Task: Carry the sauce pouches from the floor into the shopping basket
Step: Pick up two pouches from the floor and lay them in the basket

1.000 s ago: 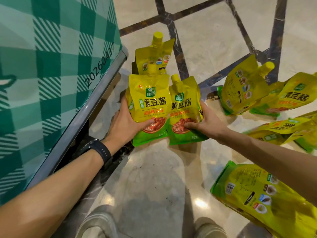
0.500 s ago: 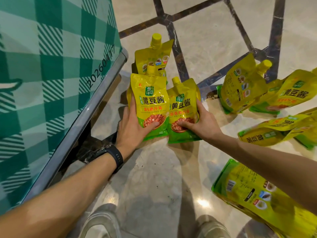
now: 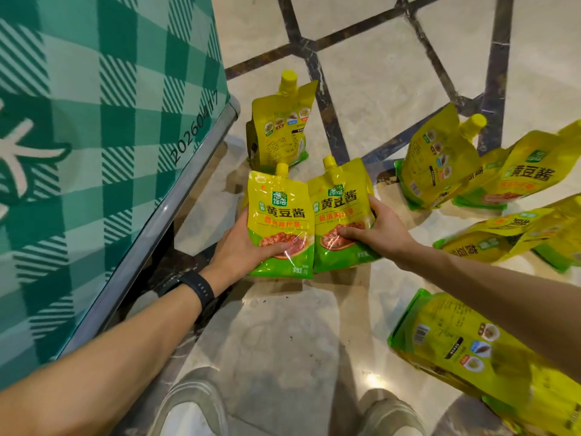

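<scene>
My left hand grips a yellow-green sauce pouch by its lower left side, thumb across the front. Beside it my right hand grips a second pouch by its right edge. Both pouches are upright, side by side, with their spouts up, above the floor. A third pouch stands on the floor just behind them, its back label facing me. No shopping basket shows in the head view.
A table with a green checked cloth and a metal edge fills the left. Several more pouches lie on the marble floor at the right, one near my right forearm. My shoes are at the bottom.
Both hands with their two pouches have come nearer to me and away from the standing pouch, which now shows in full behind them.
</scene>
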Motion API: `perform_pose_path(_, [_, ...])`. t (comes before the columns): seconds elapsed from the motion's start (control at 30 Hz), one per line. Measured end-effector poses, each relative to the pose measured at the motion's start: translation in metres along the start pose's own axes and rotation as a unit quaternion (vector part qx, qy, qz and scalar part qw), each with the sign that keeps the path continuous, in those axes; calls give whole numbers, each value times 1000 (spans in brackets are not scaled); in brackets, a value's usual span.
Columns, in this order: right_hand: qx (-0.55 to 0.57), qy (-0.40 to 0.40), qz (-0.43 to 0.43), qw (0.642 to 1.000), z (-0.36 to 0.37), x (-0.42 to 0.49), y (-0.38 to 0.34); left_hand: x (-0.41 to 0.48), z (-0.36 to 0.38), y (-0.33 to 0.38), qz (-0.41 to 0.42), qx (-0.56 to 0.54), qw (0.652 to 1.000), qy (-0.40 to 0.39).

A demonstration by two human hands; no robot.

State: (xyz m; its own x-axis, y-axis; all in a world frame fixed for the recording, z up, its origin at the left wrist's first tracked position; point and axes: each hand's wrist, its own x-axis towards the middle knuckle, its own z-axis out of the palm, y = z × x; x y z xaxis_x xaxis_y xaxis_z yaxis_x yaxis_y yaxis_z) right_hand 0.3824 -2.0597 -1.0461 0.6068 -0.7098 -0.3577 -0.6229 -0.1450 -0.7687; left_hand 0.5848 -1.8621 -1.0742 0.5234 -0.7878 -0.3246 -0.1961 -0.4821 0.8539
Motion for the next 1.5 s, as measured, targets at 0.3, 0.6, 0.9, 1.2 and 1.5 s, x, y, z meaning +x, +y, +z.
perform_pose_path(0.3, [26,21,24,999,6,-10,-8,-3,-5,7,5,-4,1000,7])
perform_pose_path(0.6, [-83,-7,-51,995,1,-14,-21,-1,-11,-1,1,-36,999,11])
perform_pose_path(0.9, [-133,-11,-65,989,-4,-13,-17,0,-12,-7,-12,-53,998,7])
perform_pose_path(1.2, [-63,-35,-42,997,-12,-9,-20,1,-6,-1,6,-85,996,7])
perform_pose_path(1.5, [52,-43,-14,998,-19,-16,-24,-8,-6,2,-20,-155,987,27])
